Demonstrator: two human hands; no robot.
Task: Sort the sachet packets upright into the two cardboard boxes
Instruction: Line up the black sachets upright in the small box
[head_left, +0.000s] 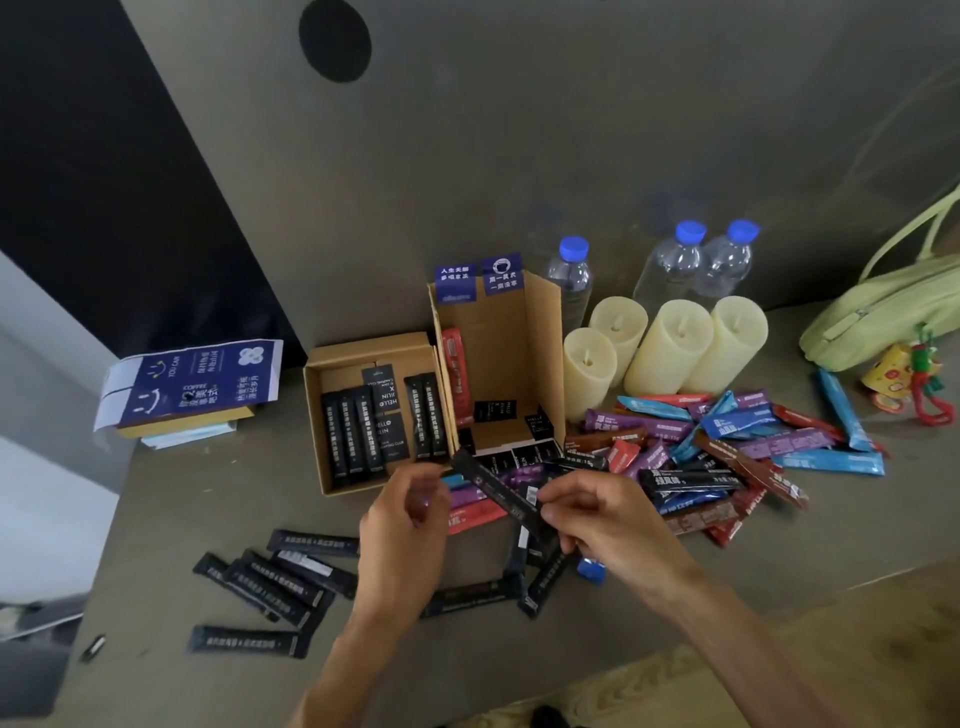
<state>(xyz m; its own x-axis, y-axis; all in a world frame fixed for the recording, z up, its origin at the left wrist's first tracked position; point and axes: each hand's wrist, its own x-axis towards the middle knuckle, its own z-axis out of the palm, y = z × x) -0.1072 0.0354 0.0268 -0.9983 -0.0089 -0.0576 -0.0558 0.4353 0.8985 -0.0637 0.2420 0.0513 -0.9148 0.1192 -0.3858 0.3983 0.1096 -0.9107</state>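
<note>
Holding one black sachet (498, 486) over the worktop (156, 519)

Left hand (405, 525) is motion-blurred, fingers curled near the sachet's upper-left end; can't tell if its grip touches it. Sachet print is unreadable. Both hands hide part of the loose sachets (270, 587) beneath. Right hand (597, 519) grip is clamped on the sachet, thumb and fingertips pinching near the lower-right end, with most of its length sticking out toward the left hand. Long axis runs diagonally, upper-left to lower-right, just in front of the low box (363, 348) and tall box (540, 332).
</note>
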